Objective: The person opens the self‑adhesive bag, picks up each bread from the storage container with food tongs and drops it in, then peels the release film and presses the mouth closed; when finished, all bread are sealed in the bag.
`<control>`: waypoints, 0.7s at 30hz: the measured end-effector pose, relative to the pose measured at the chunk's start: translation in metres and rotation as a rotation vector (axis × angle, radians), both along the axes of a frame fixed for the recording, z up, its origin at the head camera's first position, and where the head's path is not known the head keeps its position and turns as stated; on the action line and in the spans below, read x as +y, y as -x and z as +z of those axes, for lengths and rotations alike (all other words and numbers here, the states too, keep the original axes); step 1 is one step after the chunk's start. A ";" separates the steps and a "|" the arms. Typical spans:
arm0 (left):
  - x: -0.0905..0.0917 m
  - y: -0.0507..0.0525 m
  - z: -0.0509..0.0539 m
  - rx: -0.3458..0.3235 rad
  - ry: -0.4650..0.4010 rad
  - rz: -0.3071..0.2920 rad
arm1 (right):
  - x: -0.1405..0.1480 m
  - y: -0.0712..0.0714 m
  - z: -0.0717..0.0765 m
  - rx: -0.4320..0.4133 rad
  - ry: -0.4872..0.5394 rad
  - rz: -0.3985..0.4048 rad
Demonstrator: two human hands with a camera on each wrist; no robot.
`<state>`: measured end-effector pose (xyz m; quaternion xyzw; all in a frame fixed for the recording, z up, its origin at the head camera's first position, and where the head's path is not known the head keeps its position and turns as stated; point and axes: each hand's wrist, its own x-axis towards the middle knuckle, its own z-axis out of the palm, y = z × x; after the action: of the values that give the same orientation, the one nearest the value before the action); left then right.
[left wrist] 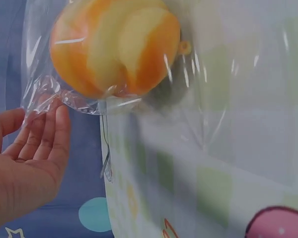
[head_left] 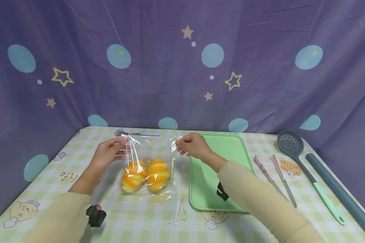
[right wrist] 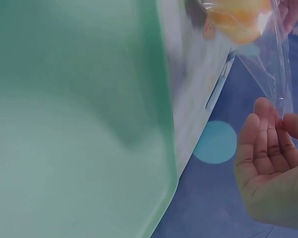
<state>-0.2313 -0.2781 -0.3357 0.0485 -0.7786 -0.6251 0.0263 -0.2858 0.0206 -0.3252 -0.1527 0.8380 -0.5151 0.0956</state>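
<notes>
A clear plastic bag (head_left: 150, 146) hangs between the two hands, with two orange-and-yellow striped bread rolls (head_left: 158, 175) in its lower part. My left hand (head_left: 111, 152) pinches the bag's upper left corner between thumb and fingers. At the upper right corner, my right hand (head_left: 194, 145) pinches the film the same way. The left wrist view shows a roll (left wrist: 114, 47) close up behind the shiny film, beside the left hand (left wrist: 35, 153). In the right wrist view the bag's edge runs taut to the thumb and fingertips of the right hand (right wrist: 270, 158).
Right of the bag lies a green tray (head_left: 219, 148), partly under the right forearm. Further right are pink-and-grey tongs (head_left: 281, 175), a slotted skimmer (head_left: 305, 168) and a dark grey rod (head_left: 337, 189). A whisk (head_left: 149, 134) lies behind the bag. A clear strip (head_left: 179, 216) lies in front.
</notes>
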 end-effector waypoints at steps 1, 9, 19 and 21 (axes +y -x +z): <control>0.000 0.001 -0.001 -0.003 -0.003 -0.007 | -0.001 0.002 0.000 -0.005 -0.009 -0.009; 0.005 0.007 -0.008 -0.042 0.093 -0.047 | -0.006 0.008 -0.004 -0.072 -0.068 -0.011; 0.003 0.007 -0.011 -0.083 0.185 -0.182 | -0.002 -0.004 -0.010 -0.120 -0.185 0.073; 0.002 0.006 -0.012 -0.092 0.207 -0.209 | -0.002 -0.007 -0.011 -0.086 -0.230 0.086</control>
<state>-0.2370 -0.2760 -0.3473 -0.0071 -0.8402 -0.5378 -0.0700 -0.2783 0.0184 -0.3357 -0.1542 0.8793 -0.4172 0.1703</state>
